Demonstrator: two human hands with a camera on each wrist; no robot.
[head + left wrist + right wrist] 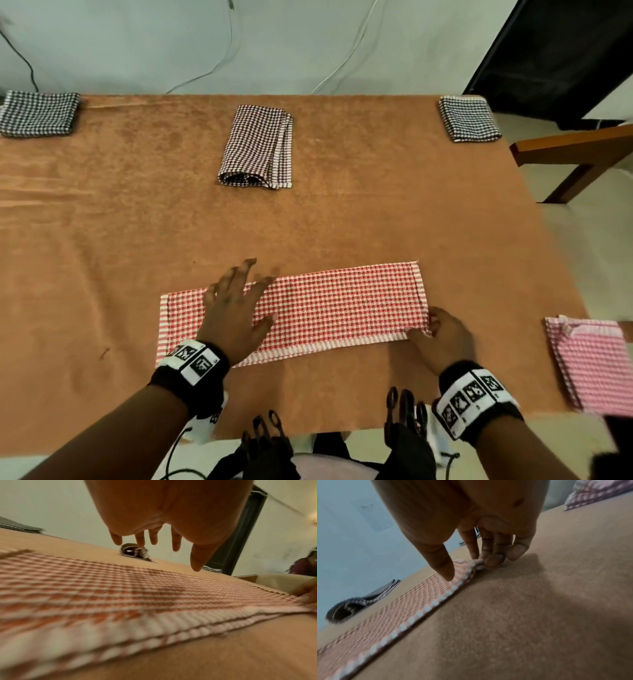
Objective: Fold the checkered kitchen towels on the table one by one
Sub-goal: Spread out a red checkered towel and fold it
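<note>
A red-and-white checkered towel (329,305) lies folded into a long strip near the table's front edge, also seen as a red checkered towel (120,588) and a red towel strip (412,601). My left hand (236,308) hovers just above its left part with fingers spread and straight; in the left wrist view the left hand (154,540) clears the cloth. My right hand (435,329) pinches the towel's near right corner; in the right wrist view the right hand (488,559) bunches the white hem between curled fingers while the thumb rests on the cloth.
A brown checkered folded towel (257,147) lies mid-table. Black checkered folded towels sit at the far left corner (37,113) and far right corner (467,118). A pink checkered towel (589,363) lies at the right edge. The table (137,222) has an orange cover. A wooden bench (575,150) stands right.
</note>
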